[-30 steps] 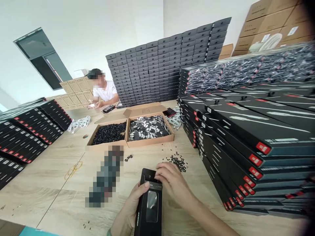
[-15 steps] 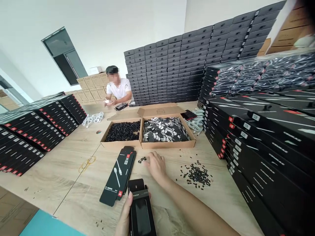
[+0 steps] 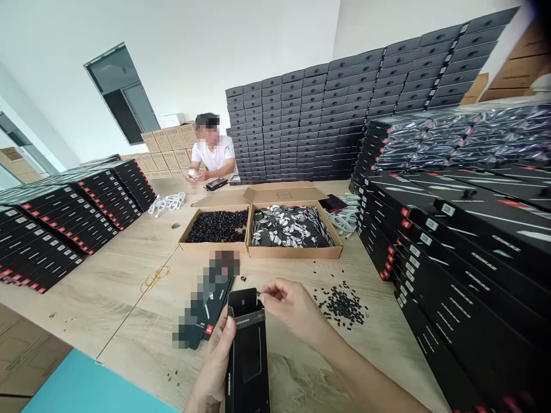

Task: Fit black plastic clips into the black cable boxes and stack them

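Observation:
My left hand (image 3: 218,350) is wrapped round a black cardboard packaging box (image 3: 247,355) with a see-through window, held upright with its top flap (image 3: 242,299) raised. At the box's upper right edge, my right hand (image 3: 286,304) has thumb and fingers pinched together on a small black piece (image 3: 259,295), mostly hidden by the fingertips. One small black ring-like piece (image 3: 243,279) lies on the table just behind the box. To the left are flat, unfolded black boxes (image 3: 213,310), partly blurred.
Two shallow cartons hold small black parts (image 3: 217,228) and black-and-white pieces (image 3: 293,226). Tiny black bits (image 3: 344,304) are heaped at right. Stacked black boxes rise on the left (image 3: 94,201) and right (image 3: 430,258). A co-worker (image 3: 213,155) sits across the table (image 3: 142,321).
My right hand has moved from the small black pieces on the table to the box's top edge. Fewer of those pieces lie there now. The box has come up slightly.

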### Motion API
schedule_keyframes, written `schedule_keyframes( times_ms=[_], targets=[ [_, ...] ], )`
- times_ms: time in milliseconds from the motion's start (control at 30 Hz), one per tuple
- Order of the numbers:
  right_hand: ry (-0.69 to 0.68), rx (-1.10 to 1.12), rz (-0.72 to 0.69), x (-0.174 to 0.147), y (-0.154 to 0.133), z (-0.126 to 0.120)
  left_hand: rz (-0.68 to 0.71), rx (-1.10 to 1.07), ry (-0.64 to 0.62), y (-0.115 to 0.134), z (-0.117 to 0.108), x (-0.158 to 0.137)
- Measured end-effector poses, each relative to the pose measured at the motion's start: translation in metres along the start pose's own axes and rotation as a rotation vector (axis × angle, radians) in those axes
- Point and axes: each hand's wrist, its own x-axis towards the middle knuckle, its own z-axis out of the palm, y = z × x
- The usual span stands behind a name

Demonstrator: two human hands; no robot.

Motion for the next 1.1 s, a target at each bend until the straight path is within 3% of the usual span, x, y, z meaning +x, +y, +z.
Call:
schedule_keyframes(
  times_ms=[67,200,400,533,733,867,1100],
  targets=[
    [-0.014,0.100,0.032,-0.016,-0.012,-0.002,0.092,0.062,-0.059,-0.001,0.014,-0.003],
    [0.026,0.116,0.061,-0.028,-0.017,-0.005,0.104,0.164,-0.170,-0.004,0.034,-0.008],
    [0.092,0.008,0.063,-0.035,-0.008,-0.009,0.302,0.419,-0.159,-0.013,0.050,-0.012],
    [0.075,-0.090,0.076,-0.041,-0.010,-0.018,0.206,0.557,-0.165,-0.021,0.058,-0.016],
    [0.004,-0.137,0.037,-0.050,-0.013,-0.036,0.216,0.638,-0.295,-0.021,0.057,-0.013],
    [0.079,-0.203,0.025,-0.053,-0.011,-0.038,0.238,0.546,-0.393,-0.021,0.052,-0.009],
    [0.003,-0.018,0.057,-0.060,-0.014,-0.037,0.301,0.532,-0.422,-0.023,0.048,-0.007]
  ],
)
